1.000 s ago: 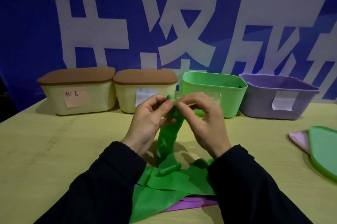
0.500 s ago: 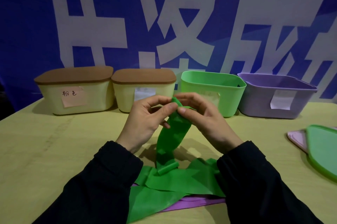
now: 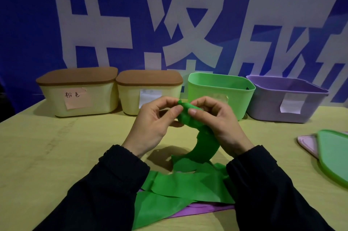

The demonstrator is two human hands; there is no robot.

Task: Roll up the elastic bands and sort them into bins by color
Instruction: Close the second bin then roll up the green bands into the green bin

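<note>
A blue banner with big white characters filled the wall behind a yellowish table. Along the table's far edge stood four bins in a row: two cream ones with brown lids, the left cream bin bearing a pink note, the second cream bin touching it, then an open green bin and an open purple bin. Off to the right lay a green lid overlapping a pink lid. Near the table's front edge sat a loose heap of green elastic bands with a purple band showing beneath them. One green band rose from that heap in a curve up to the hands, which were raised in front of the green bin. The left hand and right hand, both in dark sleeves, had their fingers curled, each pinching the band's top end between thumb and fingertips, where a small tight roll had formed.
</note>
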